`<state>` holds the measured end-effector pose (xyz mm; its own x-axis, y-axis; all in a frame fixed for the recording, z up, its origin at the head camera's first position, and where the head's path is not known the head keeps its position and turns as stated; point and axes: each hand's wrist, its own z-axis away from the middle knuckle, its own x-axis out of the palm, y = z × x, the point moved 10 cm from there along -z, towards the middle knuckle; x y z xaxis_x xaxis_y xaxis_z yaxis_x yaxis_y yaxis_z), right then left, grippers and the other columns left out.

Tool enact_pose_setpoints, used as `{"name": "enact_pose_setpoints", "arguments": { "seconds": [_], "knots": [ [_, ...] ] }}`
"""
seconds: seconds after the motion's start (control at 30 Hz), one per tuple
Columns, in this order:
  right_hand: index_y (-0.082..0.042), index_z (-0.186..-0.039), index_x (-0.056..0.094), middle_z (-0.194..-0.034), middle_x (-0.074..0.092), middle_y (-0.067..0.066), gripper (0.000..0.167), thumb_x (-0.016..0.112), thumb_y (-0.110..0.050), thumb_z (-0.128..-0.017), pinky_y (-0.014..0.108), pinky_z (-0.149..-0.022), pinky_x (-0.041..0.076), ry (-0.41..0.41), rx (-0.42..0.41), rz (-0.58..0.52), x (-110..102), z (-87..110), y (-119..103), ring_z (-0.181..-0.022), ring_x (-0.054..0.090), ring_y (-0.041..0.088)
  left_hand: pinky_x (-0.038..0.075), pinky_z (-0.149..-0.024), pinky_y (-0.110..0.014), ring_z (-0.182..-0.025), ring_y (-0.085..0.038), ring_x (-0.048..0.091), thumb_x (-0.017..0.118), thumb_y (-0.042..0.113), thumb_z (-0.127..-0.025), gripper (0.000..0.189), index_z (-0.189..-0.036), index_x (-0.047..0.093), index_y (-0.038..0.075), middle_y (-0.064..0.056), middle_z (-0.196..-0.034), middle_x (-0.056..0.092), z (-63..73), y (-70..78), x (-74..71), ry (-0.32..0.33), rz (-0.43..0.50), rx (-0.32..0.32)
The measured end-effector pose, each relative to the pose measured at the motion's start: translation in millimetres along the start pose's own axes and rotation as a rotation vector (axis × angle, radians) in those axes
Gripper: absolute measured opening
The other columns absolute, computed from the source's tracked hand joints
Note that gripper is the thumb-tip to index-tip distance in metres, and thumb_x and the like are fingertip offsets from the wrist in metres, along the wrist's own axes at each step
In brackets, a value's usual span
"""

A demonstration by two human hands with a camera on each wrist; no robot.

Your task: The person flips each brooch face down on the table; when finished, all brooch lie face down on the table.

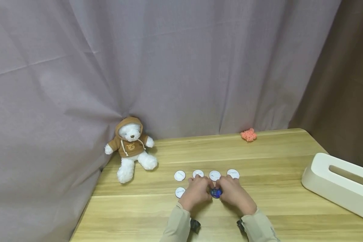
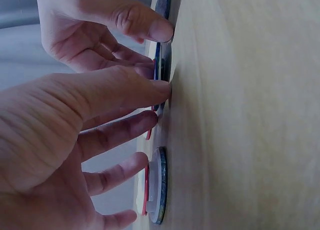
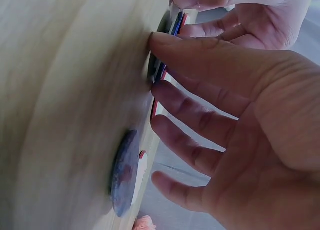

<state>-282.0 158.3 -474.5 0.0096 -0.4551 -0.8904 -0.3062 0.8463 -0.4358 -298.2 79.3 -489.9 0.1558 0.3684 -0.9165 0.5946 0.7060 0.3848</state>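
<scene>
Between my two hands is a small round disc with a shiny blue printed face, close over the table. My left hand pinches its left edge with thumb and fingertips. From the other side my right hand pinches the right edge, its remaining fingers spread apart. White round discs with writing, such as one just beyond my fingers, lie around the hands. Beside my left fingers in the left wrist view rests another disc. A dark bluish disc lies near my right fingers in the right wrist view.
A white teddy bear in a brown hoodie sits at the table's back left. An orange fuzzy bundle lies at the back edge. To the right stands a cream slotted box. Grey curtain hangs behind the wooden table.
</scene>
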Motion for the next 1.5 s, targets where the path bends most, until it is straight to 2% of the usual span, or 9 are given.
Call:
{"name": "enact_pose_setpoints", "arguments": {
  "seconds": [0.23, 0.47, 0.67, 0.8, 0.9, 1.03, 1.2, 1.37, 1.5],
  "knots": [
    [-0.016, -0.068, 0.066, -0.072, 0.062, -0.006, 0.028, 0.081, 0.006, -0.058, 0.047, -0.069, 0.044, 0.023, -0.047, 0.003, -4, -1.0, -2, -0.07, 0.052, 0.018, 0.031, -0.075, -0.034, -0.082, -0.012, 0.05, 0.084, 0.008, -0.065, 0.023, -0.086, 0.077, 0.017, 0.009, -0.09, 0.071, -2.0, 4.8, -3.4, 0.023, -0.031, 0.043],
    [-0.014, -0.069, 0.067, -0.071, 0.063, -0.008, 0.025, 0.078, 0.006, -0.061, 0.036, -0.065, 0.047, -0.022, -0.063, -0.034, -3, 2.2, -1, -0.066, 0.052, 0.011, 0.033, -0.081, -0.038, -0.079, -0.008, 0.046, 0.087, 0.013, -0.071, 0.015, -0.08, 0.077, 0.02, 0.015, -0.076, 0.068, -0.2, -0.6, -2.1, 0.007, 0.038, 0.014],
    [-0.015, -0.068, 0.068, -0.068, 0.06, -0.011, 0.022, 0.077, 0.005, -0.065, 0.032, -0.065, 0.045, -0.048, -0.072, -0.056, -3, 2.4, 0, -0.066, 0.049, 0.009, 0.036, -0.084, -0.042, -0.079, -0.006, 0.048, 0.084, 0.014, -0.077, 0.011, -0.084, 0.079, 0.021, 0.016, -0.079, 0.069, 2.2, -3.4, -2.7, 0.016, 0.066, 0.004],
    [-0.015, -0.065, 0.067, -0.064, 0.059, -0.012, 0.023, 0.077, 0.005, -0.066, 0.033, -0.065, 0.044, -0.013, -0.105, -0.061, -12, -0.5, -4, -0.066, 0.047, 0.01, 0.037, -0.083, -0.043, -0.077, -0.006, 0.049, 0.082, 0.015, -0.081, 0.007, -0.084, 0.078, 0.021, 0.015, -0.08, 0.07, 2.3, -2.8, -8.8, 0.052, 0.062, 0.007],
    [-0.016, -0.065, 0.065, -0.063, 0.056, -0.014, 0.024, 0.077, 0.004, -0.071, 0.033, -0.064, 0.042, -0.004, -0.101, -0.07, -16, -3.1, -4, -0.066, 0.046, 0.012, 0.04, -0.083, -0.046, -0.076, -0.007, 0.052, 0.08, 0.016, -0.083, 0.006, -0.083, 0.078, 0.022, 0.015, -0.079, 0.07, 2.0, -2.1, -15.3, 0.093, 0.031, 0.006],
    [-0.017, -0.067, 0.065, -0.062, 0.053, -0.015, 0.024, 0.075, 0.004, -0.075, 0.033, -0.065, 0.04, -0.004, -0.073, -0.085, -19, -5.7, -2, -0.067, 0.044, 0.012, 0.042, -0.084, -0.051, -0.078, -0.009, 0.056, 0.08, 0.016, -0.082, 0.006, -0.083, 0.079, 0.022, 0.013, -0.081, 0.072, 1.4, -1.4, -22.9, 0.133, 0.016, 0.0],
    [-0.015, -0.071, 0.064, -0.063, 0.053, -0.015, 0.024, 0.071, 0.008, -0.073, 0.031, -0.063, 0.042, 0.018, -0.106, -0.094, -21, -7.8, -3, -0.064, 0.045, 0.009, 0.043, -0.083, -0.049, -0.081, -0.008, 0.062, 0.081, 0.015, -0.082, 0.007, -0.083, 0.079, 0.022, 0.013, -0.081, 0.074, 0.1, -0.9, -27.9, 0.159, 0.022, 0.0],
    [-0.015, -0.072, 0.063, -0.062, 0.051, -0.015, 0.024, 0.07, 0.008, -0.071, 0.032, -0.064, 0.039, 0.025, -0.109, -0.079, -19, -7.1, -3, -0.066, 0.043, 0.011, 0.043, -0.08, -0.046, -0.08, -0.007, 0.063, 0.081, 0.011, -0.078, 0.011, -0.084, 0.078, 0.02, 0.011, -0.08, 0.074, 0.0, 1.0, -26.4, 0.156, 0.011, 0.004],
    [-0.016, -0.069, 0.059, -0.061, 0.047, -0.013, 0.026, 0.071, 0.008, -0.071, 0.032, -0.062, 0.038, 0.041, -0.089, -0.049, -17, -7.5, -2, -0.064, 0.042, 0.012, 0.04, -0.078, -0.042, -0.073, -0.006, 0.057, 0.082, 0.011, -0.073, 0.02, -0.091, 0.077, 0.019, 0.013, -0.072, 0.068, 0.7, 2.4, -20.1, 0.126, -0.007, 0.007]
  ]
}}
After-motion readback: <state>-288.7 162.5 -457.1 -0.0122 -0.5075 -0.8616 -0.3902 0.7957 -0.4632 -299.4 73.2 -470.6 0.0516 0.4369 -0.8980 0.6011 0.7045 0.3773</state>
